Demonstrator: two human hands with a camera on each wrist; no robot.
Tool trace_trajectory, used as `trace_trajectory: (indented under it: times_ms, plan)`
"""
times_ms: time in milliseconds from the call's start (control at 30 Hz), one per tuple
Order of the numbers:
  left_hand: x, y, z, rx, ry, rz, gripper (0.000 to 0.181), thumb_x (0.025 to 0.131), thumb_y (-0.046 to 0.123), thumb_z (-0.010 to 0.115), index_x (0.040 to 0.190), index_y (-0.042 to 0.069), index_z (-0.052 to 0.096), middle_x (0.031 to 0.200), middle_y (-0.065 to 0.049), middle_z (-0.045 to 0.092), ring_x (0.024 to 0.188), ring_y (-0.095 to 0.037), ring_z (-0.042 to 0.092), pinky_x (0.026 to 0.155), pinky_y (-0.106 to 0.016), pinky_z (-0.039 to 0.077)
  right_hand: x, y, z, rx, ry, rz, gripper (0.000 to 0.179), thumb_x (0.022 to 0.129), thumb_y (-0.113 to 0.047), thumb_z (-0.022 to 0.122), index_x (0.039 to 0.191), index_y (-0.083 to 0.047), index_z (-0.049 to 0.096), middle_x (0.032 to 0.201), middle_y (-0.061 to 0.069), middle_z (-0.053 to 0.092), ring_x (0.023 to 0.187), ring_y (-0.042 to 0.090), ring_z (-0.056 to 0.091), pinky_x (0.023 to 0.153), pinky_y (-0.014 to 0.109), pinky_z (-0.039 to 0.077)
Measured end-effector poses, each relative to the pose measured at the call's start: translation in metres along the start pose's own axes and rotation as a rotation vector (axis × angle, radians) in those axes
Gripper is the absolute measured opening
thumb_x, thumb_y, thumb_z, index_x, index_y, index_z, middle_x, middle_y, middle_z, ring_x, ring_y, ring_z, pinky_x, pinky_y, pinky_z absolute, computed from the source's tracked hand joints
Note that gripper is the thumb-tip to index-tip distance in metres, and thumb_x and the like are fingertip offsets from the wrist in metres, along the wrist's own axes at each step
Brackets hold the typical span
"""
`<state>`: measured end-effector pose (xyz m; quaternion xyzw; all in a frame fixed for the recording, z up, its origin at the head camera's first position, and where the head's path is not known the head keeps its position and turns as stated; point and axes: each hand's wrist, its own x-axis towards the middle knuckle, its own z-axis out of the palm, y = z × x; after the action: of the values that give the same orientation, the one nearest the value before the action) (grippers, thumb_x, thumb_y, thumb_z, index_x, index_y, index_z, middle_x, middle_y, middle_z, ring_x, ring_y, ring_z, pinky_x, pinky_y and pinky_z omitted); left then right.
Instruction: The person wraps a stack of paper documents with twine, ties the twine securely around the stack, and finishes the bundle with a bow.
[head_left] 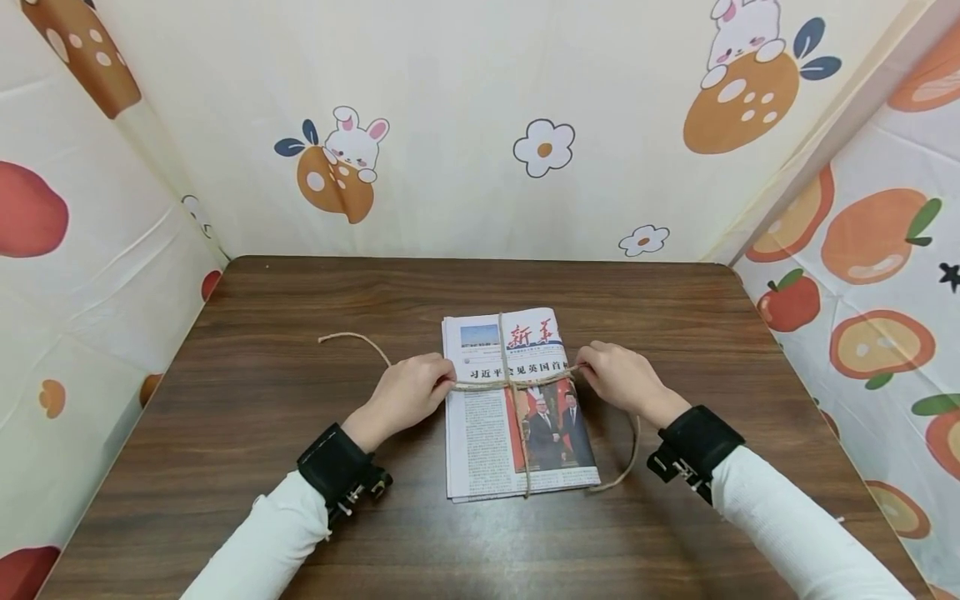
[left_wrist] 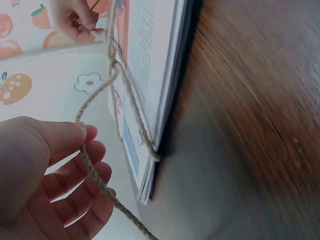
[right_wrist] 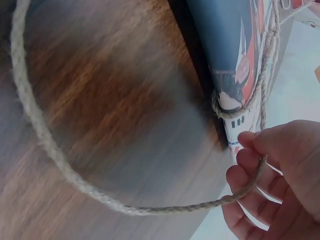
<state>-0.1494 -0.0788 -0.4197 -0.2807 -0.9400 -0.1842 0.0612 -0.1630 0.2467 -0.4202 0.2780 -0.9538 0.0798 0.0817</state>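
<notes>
White sleeves, two of them, come nearest, each ending in a black wristband, two in all. At left, the left hand pinches twine between thumb and forefinger, its other fingers loosely bent, and one tail trails beyond it. In the middle, flat on one brown table, lies one newspaper bundle, its sheets too close to count; the twine runs lengthwise and across it, meeting at one crossing near the centre. At right, the right hand pinches the opposite strand just beside the bundle's edge, and a second tail curves down near the lower right corner. Uneven pulling by the two hands would probably drag the crossing sideways; a weak pinch could let it slacken, and too hard a pull might crease the paper where the twine bends over its edges.
</notes>
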Motion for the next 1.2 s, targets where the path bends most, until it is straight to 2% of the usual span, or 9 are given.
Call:
trace_trajectory:
  times_ms: [267, 467, 833, 1067, 1200]
  plan:
    - [0.0, 0.006, 0.001, -0.019, -0.027, 0.003, 0.007, 0.084, 0.013, 0.063, 0.08, 0.018, 0.064, 0.077, 0.006, 0.057, 0.064, -0.008, 0.049, 0.058, -0.026, 0.043, 0.001, 0.009, -0.006, -0.085, 0.124, -0.05, 0.007, 0.078, -0.007, 0.069, 0.08, -0.008, 0.062, 0.077, 0.007, 0.053, 0.068, 0.024, 0.053, 0.055, 0.034, 0.044]
    - [0.002, 0.01, 0.001, -0.015, -0.021, 0.028, 0.007, 0.086, 0.013, 0.061, 0.08, 0.017, 0.063, 0.077, 0.006, 0.057, 0.065, -0.009, 0.049, 0.059, -0.026, 0.043, 0.004, 0.008, -0.009, -0.119, 0.181, -0.047, 0.007, 0.079, -0.006, 0.068, 0.078, -0.009, 0.061, 0.073, 0.006, 0.057, 0.062, 0.022, 0.054, 0.052, 0.034, 0.043]
    - [0.006, 0.017, -0.001, -0.012, 0.015, 0.048, 0.009, 0.085, 0.011, 0.06, 0.08, 0.018, 0.063, 0.077, 0.006, 0.057, 0.067, -0.008, 0.051, 0.06, -0.027, 0.045, 0.015, 0.001, -0.011, -0.041, 0.271, -0.062, 0.006, 0.082, -0.006, 0.065, 0.087, -0.008, 0.063, 0.08, 0.005, 0.06, 0.069, 0.022, 0.057, 0.057, 0.034, 0.045]
    - [0.006, 0.019, 0.001, -0.01, -0.005, 0.049, 0.009, 0.085, 0.011, 0.059, 0.081, 0.018, 0.063, 0.079, 0.006, 0.058, 0.069, -0.008, 0.052, 0.061, -0.026, 0.045, 0.029, -0.014, -0.016, 0.042, 0.328, -0.061, 0.014, 0.081, -0.006, 0.066, 0.095, -0.008, 0.063, 0.085, 0.004, 0.061, 0.071, 0.019, 0.056, 0.059, 0.034, 0.046]
    - [0.006, 0.022, 0.001, -0.012, 0.0, 0.066, 0.008, 0.085, 0.011, 0.06, 0.081, 0.017, 0.063, 0.079, 0.007, 0.058, 0.068, -0.008, 0.051, 0.06, -0.025, 0.044, 0.038, -0.023, -0.02, 0.089, 0.324, -0.048, 0.015, 0.083, -0.005, 0.063, 0.097, -0.008, 0.064, 0.089, 0.004, 0.062, 0.071, 0.016, 0.055, 0.059, 0.032, 0.046]
